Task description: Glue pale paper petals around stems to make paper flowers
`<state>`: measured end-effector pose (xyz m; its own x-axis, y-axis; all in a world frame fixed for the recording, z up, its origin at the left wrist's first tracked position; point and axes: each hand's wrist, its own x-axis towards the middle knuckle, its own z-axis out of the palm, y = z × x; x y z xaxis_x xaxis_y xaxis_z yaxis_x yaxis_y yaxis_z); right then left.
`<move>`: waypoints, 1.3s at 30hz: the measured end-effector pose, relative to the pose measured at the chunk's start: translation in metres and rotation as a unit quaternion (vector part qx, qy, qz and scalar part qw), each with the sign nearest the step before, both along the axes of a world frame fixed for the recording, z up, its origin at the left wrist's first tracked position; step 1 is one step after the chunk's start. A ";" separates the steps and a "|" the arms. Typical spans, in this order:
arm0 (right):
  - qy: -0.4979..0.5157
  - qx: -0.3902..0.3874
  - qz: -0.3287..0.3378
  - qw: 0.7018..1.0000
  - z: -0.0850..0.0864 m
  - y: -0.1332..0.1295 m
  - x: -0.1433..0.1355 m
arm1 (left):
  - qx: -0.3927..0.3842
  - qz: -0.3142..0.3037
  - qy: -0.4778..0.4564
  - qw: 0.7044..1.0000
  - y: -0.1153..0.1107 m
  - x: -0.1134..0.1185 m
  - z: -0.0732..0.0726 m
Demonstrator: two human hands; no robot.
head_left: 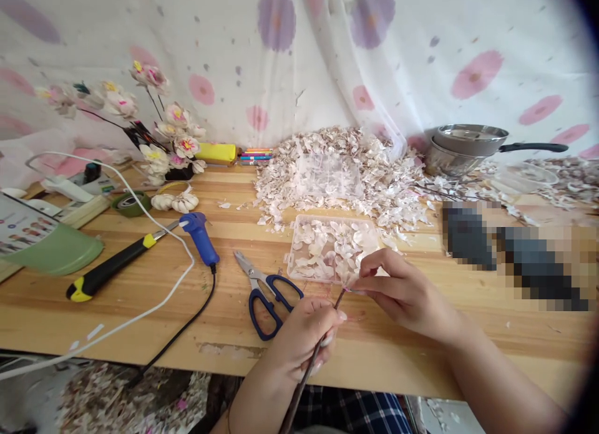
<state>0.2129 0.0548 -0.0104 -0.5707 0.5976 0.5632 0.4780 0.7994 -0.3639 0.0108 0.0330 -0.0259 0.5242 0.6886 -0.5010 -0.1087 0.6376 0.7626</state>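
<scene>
Stick [322, 338] first: it slants up between my two hands, its tip at the middle of the clock, twelve pointing away from me. Left fingers are wrapped round its shaft; right fingers are pinched at the tip, on a pale flake [347, 279] by the look of it, though the contact is partly hidden. I judge the stick light, thin and fairly stiff, best held on the shaft just below the tip. The flake looks papery, nearly weightless and easily torn, so a soft pinch at its base is the place.

Counting now: one left hand [312, 334], one right hand [412, 292], one stick. One open box [291, 258] of flakes at twelve, one clear case [327, 172] beyond, on the heap [397, 200]. The flakes are too many to count. One pair of scissors [254, 274] at nine, one glue gun [201, 234] at ten, two bulbs [185, 200] farther out at ten, and one pan [456, 138] at one. All on the table [397, 365].
</scene>
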 end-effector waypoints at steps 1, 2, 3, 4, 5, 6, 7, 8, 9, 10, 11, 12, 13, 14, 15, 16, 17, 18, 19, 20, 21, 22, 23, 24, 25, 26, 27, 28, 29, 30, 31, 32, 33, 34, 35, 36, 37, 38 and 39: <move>0.000 0.001 0.000 1.000 0.000 0.000 0.000 | -0.001 -0.001 0.000 1.000 0.000 0.000 0.000; 0.002 0.001 0.000 1.000 0.001 0.000 0.000 | -0.001 -0.001 0.001 1.000 0.000 0.000 0.000; 0.003 -0.001 0.000 1.000 0.000 0.000 0.001 | -0.002 -0.001 0.001 1.000 0.000 -0.001 -0.001; 0.003 -0.003 0.000 1.000 0.000 0.000 0.001 | -0.003 0.000 0.001 1.000 0.000 -0.001 -0.001; 0.003 -0.006 0.000 1.000 0.000 0.000 0.002 | -0.004 0.003 0.001 1.000 0.000 -0.001 0.000; 0.002 -0.008 0.001 1.000 -0.001 0.000 0.002 | -0.004 0.003 0.003 1.000 0.000 -0.002 0.000; 0.002 -0.009 0.002 1.000 -0.001 0.000 0.003 | -0.005 0.001 0.005 1.000 0.000 -0.002 0.001; 0.002 -0.008 0.003 1.000 -0.002 0.000 0.003 | -0.005 -0.001 0.007 1.000 0.000 -0.003 0.002; 0.003 -0.008 0.004 1.000 -0.002 0.000 0.003 | -0.005 -0.005 0.009 1.000 0.000 -0.003 0.002; 0.004 -0.008 0.005 1.000 -0.003 0.001 0.003 | -0.005 -0.011 0.010 1.000 0.001 -0.003 0.003; 0.004 -0.006 0.006 1.000 -0.003 0.001 0.003 | -0.005 -0.015 0.010 1.000 0.001 -0.003 0.004; 0.003 -0.004 0.006 1.000 -0.003 0.001 0.003 | -0.004 -0.016 0.011 1.000 0.000 -0.003 0.004; 0.001 -0.002 0.005 1.000 -0.003 0.001 0.003 | -0.004 -0.015 0.012 1.000 0.000 -0.003 0.004; 0.000 0.000 0.004 1.000 -0.004 0.001 0.003 | -0.004 -0.013 0.014 1.000 0.000 -0.003 0.004; -0.002 0.002 0.004 1.000 -0.004 0.001 0.003 | -0.003 -0.011 0.016 1.000 0.000 -0.003 0.003; -0.002 0.003 0.004 1.000 -0.004 0.001 0.003 | -0.003 -0.008 0.019 1.000 0.000 -0.002 0.002; -0.002 0.004 0.003 1.000 -0.004 0.001 0.003 | -0.003 -0.005 0.021 1.000 0.000 -0.002 0.001; -0.003 0.005 0.002 1.000 -0.003 0.001 0.003 | -0.003 -0.004 0.023 1.000 -0.001 -0.002 0.001; -0.003 0.006 0.002 1.000 -0.003 0.001 0.003 | -0.004 -0.004 0.024 1.000 -0.001 -0.001 0.000; -0.003 0.007 0.002 1.000 -0.003 0.001 0.003 | -0.005 -0.004 0.025 1.000 -0.001 -0.001 0.000; -0.002 0.008 0.003 1.000 -0.002 0.001 0.003 | -0.006 -0.004 0.025 1.000 -0.001 -0.001 0.000; -0.001 0.008 0.004 1.000 -0.002 0.001 0.003 | -0.006 -0.004 0.026 1.000 -0.001 -0.001 0.000; 0.001 0.009 0.005 1.000 -0.001 0.001 0.003 | -0.006 -0.004 0.025 1.000 -0.001 -0.001 0.001; 0.003 0.011 0.005 1.000 -0.001 0.001 0.003 | -0.006 -0.003 0.024 1.000 -0.001 -0.001 0.001; 0.005 0.012 0.004 1.000 -0.001 0.001 0.003 | -0.004 -0.002 0.023 1.000 -0.001 -0.001 0.001; 0.005 0.012 0.003 1.000 -0.001 0.001 0.003 | -0.003 -0.002 0.023 1.000 -0.001 -0.001 0.001; 0.004 0.012 0.002 1.000 -0.001 0.001 0.003 | -0.002 -0.002 0.022 1.000 0.000 -0.001 0.001; 0.003 0.011 0.001 1.000 -0.001 0.001 0.003 | -0.001 -0.002 0.022 1.000 0.000 0.000 0.001; 0.001 0.010 0.000 1.000 -0.001 0.001 0.003 | -0.001 -0.003 0.022 1.000 -0.001 0.000 0.001; -0.001 0.010 -0.001 1.000 -0.001 0.001 0.003 | 0.000 -0.003 0.022 1.000 -0.001 0.000 0.001; -0.003 0.011 -0.001 1.000 -0.001 0.001 0.003 | 0.001 -0.003 0.023 1.000 -0.001 0.000 0.001; -0.004 0.012 -0.002 1.000 -0.001 0.001 0.003 | 0.001 -0.004 0.023 1.000 -0.001 0.000 0.002; -0.005 0.014 -0.003 1.000 -0.001 0.001 0.004 | 0.001 -0.005 0.022 1.000 -0.001 0.000 0.002; -0.007 0.015 -0.004 1.000 -0.001 0.000 0.004 | 0.002 -0.005 0.023 1.000 -0.001 0.001 0.003; -0.008 0.016 -0.005 1.000 -0.001 0.000 0.004 | 0.002 -0.006 0.025 1.000 -0.001 0.001 0.003; -0.009 0.015 -0.006 1.000 -0.001 0.000 0.004 | 0.002 -0.006 0.028 1.000 -0.001 0.001 0.004; -0.009 0.015 -0.007 1.000 -0.001 0.000 0.004 | 0.001 -0.008 0.030 1.000 -0.001 0.001 0.005; -0.009 0.014 -0.007 1.000 -0.001 0.000 0.004 | 0.000 -0.008 0.033 0.999 -0.001 0.001 0.006; -0.008 0.015 -0.007 1.000 -0.001 0.000 0.004 | -0.002 -0.009 0.034 0.999 -0.001 0.001 0.007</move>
